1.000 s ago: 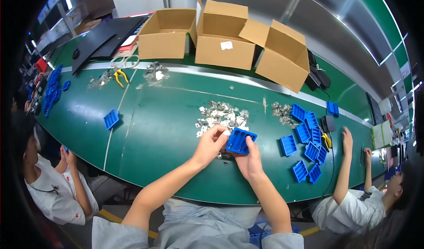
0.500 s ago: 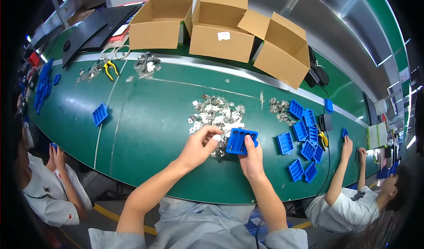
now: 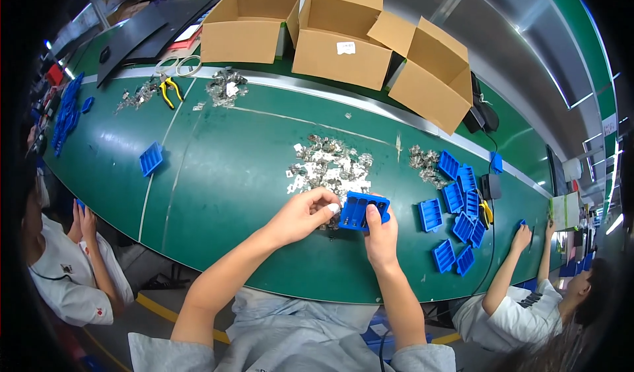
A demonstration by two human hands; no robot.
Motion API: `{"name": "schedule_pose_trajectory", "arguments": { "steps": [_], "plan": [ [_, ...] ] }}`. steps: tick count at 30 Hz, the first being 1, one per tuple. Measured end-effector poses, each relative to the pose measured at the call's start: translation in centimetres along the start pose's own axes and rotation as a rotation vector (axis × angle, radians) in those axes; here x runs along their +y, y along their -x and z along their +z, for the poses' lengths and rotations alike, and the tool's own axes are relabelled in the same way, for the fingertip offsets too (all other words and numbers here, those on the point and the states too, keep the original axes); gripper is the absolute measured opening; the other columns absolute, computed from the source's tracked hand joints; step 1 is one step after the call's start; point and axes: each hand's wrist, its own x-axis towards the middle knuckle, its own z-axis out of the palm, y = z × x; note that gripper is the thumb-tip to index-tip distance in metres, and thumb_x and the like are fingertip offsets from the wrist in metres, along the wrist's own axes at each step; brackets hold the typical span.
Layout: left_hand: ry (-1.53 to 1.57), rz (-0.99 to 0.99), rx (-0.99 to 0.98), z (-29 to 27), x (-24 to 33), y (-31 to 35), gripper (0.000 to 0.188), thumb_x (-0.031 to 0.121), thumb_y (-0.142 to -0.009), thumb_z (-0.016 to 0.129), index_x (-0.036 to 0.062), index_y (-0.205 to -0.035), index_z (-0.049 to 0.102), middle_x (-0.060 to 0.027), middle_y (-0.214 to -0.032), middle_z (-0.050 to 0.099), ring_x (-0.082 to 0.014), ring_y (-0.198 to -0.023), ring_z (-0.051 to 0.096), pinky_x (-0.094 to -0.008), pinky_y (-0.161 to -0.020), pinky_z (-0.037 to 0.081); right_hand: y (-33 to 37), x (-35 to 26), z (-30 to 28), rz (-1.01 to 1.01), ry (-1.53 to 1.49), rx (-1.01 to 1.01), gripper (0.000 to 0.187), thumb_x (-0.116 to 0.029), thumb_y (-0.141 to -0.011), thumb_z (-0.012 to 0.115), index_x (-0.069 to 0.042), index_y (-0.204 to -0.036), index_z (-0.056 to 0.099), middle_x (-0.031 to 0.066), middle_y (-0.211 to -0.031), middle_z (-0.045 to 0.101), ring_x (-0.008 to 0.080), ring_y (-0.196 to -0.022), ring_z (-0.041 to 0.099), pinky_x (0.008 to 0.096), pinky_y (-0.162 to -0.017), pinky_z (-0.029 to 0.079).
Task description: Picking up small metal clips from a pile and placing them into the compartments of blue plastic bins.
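Note:
My right hand (image 3: pixel 381 235) grips a blue plastic battery holder (image 3: pixel 353 211) by its right end, thumb across the top. Open slots face up, with small dark metal bits inside. Close to the holder's left edge, my left hand (image 3: pixel 305 217) has thumb and index finger pinched together; whatever is between them is too small to make out. A white patch covers the thumb tip. Just beyond both hands, a heap of small silvery metal contact pieces (image 3: pixel 330 164) spreads over the green table (image 3: pixel 224 174), its near part hidden by my hands.
Several blue holders (image 3: pixel 453 198) lie to the right, near yellow-handled pliers (image 3: pixel 487 215) and a small metal heap (image 3: pixel 424 162). One holder (image 3: pixel 151 159) sits at left. Cardboard boxes (image 3: pixel 340 62) line the back. Other pliers (image 3: pixel 171 92) lie far left. Co-workers sit on both sides.
My left hand has come nearer the holder's left edge. The view has shifted slightly. The right-hand co-worker's hands have moved on the table.

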Motion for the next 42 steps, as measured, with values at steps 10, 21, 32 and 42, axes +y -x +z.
{"name": "schedule_pose_trajectory", "arguments": {
  "steps": [10,21,32,42],
  "plan": [
    [-0.115,0.010,0.022,-0.2,0.2,0.3,0.014,0.011,-0.093,0.057,0.0015,-0.104,0.058,0.0005,-0.085,0.058,-0.0054,-0.075,0.052,-0.0235,-0.066,0.045,0.3,-0.5,0.9,0.026,-0.086,0.034,0.037,-0.026,-0.098,0.053,0.001,-0.122,0.049,0.0079,-0.107,0.059,0.0129,-0.097,0.058,0.0282,-0.085,0.048],
    [-0.477,0.502,0.348,-0.3,1.3,0.3,0.014,0.004,-0.088,0.059,0.0024,-0.101,0.063,-0.0078,-0.097,0.058,-0.0156,-0.085,0.057,-0.0268,-0.066,0.047,0.0,-1.4,1.8,0.444,-0.434,-0.195,0.046,-0.032,-0.098,0.042,0.004,-0.127,0.045,0.0184,-0.123,0.056,0.0318,-0.112,0.058,0.0517,-0.095,0.049],
    [-0.561,0.515,0.321,0.3,-0.1,0.2,0.014,-0.002,-0.084,0.061,0.0006,-0.098,0.064,-0.0095,-0.097,0.059,-0.0191,-0.086,0.059,-0.0285,-0.069,0.049,0.6,-1.3,2.3,0.483,-0.498,-0.203,0.041,-0.029,-0.099,0.043,0.002,-0.125,0.045,0.0170,-0.124,0.055,0.0287,-0.115,0.056,0.0500,-0.099,0.047],
    [-0.611,0.536,0.324,0.4,0.1,0.2,0.014,-0.001,-0.084,0.062,0.0008,-0.098,0.064,-0.0096,-0.096,0.059,-0.0200,-0.084,0.059,-0.0289,-0.066,0.048,0.8,-1.3,2.2,0.454,-0.507,-0.225,0.041,-0.026,-0.099,0.046,0.004,-0.127,0.044,0.0170,-0.122,0.055,0.0277,-0.114,0.056,0.0486,-0.098,0.048]
  ]
}}
